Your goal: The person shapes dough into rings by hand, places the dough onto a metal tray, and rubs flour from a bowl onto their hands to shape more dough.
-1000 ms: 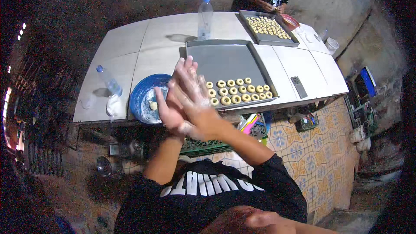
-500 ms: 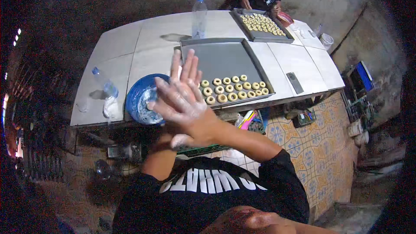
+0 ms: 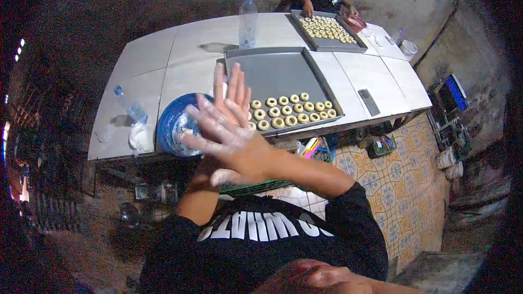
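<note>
My right hand, dusted white, lies across the palm of my left hand, both with fingers stretched out. The palms face each other; whether anything sits between them is hidden. Just left of the hands stands a blue bowl holding white, floury dough, partly covered by my right fingers. Beyond and to the right is a grey baking tray. Rows of small dough rings fill its near side, while its far part is bare metal.
Across the white tiled table, a person's hand is at a second tray of dough rings. A tall plastic bottle, a tilted bottle, a crumpled white bag and a dark phone-like slab are on the table.
My right hand has shifted slightly left against my left palm, its fingers more spread. The other person's hand has come down to the far tray's rings.
</note>
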`<state>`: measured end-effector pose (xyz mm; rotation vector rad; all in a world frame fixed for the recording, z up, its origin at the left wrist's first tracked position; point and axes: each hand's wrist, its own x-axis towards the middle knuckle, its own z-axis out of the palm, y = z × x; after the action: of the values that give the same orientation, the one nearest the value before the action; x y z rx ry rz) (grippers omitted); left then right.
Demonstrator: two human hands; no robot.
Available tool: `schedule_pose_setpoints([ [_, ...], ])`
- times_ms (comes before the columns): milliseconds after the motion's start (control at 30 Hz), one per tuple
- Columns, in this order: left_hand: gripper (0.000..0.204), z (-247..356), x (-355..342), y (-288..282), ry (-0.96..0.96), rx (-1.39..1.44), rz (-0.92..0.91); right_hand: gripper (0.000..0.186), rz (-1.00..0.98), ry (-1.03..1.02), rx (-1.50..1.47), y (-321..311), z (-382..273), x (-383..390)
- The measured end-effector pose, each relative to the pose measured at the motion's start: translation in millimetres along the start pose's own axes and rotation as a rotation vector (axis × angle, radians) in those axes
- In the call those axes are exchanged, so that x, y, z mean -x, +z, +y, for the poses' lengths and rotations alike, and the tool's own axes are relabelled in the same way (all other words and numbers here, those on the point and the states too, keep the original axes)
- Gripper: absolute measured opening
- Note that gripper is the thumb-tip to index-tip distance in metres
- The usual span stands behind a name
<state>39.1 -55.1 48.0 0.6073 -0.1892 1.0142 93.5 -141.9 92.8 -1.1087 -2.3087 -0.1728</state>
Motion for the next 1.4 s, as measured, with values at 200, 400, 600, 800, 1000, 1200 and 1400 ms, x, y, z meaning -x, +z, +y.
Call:
schedule_pose_setpoints([
  [200,0.089,-10.3,27.5,3.4,-0.04,0.061,-0.163,0.093,0.003,0.17,0.263,-16.0,11.6,-14.0],
  [400,0.079,13.9,9.0,35.7,0.067,0.083,-0.092,0.09,0.159,0.186,-0.09,-15.0,16.5,7.8],
  [600,0.091,-49.8,33.3,-1.2,-0.067,0.337,-0.289,0.094,-0.003,0.02,0.217,-9.8,-10.5,13.2],
  [800,0.088,-21.1,31.4,3.9,-0.191,0.278,-0.037,0.086,0.066,0.284,0.02,-14.6,23.3,40.3],
  [1000,0.083,-60.7,35.8,-34.9,-0.162,0.23,-0.125,0.085,-0.095,0.026,-0.011,10.5,-27.2,29.0],
  [1200,0.085,-37.9,48.1,15.0,-0.148,0.652,-0.095,0.08,0.078,0.373,0.226,-4.7,39.0,30.8],
  [1400,0.078,-44.9,26.9,-32.4,-0.111,0.245,0.029,0.084,-0.008,0.122,-0.039,13.8,-10.2,32.0],
])
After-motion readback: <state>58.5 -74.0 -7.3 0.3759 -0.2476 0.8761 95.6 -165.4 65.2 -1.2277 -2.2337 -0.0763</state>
